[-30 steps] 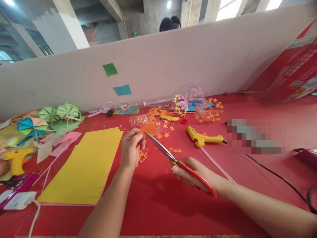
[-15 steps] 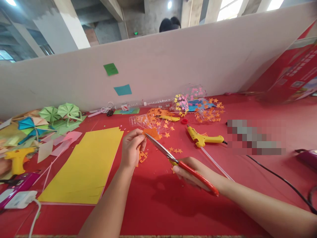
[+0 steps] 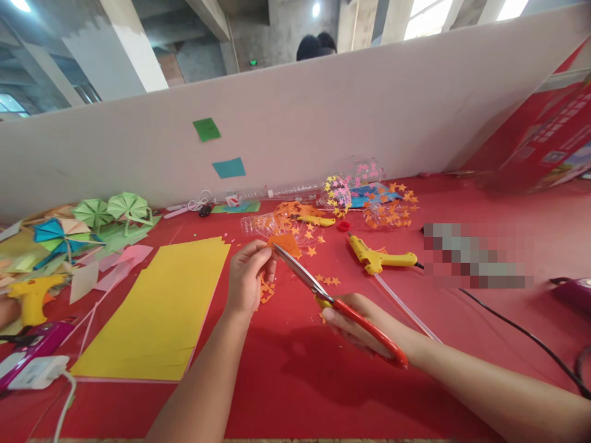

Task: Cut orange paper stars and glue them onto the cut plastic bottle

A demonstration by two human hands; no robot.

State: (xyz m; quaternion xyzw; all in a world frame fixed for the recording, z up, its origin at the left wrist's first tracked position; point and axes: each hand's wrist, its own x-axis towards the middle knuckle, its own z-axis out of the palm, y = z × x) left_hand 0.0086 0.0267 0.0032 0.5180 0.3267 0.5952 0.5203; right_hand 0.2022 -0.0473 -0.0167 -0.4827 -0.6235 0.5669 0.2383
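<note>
While the thumb and forefinger of the left hand pinch together on the near left corner of a small piece of orange paper, the fingers of the right hand curl around the red handles of a pair of scissors. The scissors slant up and to the left, their tips right at the pinched corner; the blades look nearly together, and whether they bite into the paper cannot be told.

Just below the left hand lie orange scraps on the red tabletop, and a few orange stars lie beyond the right hand. Behind the orange paper is a clear plastic bottle piece with orange stars about it, near a yellow cutter and a red cap.

To the right, a yellow glue gun lies on its side, a clear stick reaching from it toward the right forearm. To the left, yellow sheets lie stacked over pink. Farther left are folded green paper umbrellas and a second glue gun, with part of another person's hand beside it. A pale partition closes off the back.
</note>
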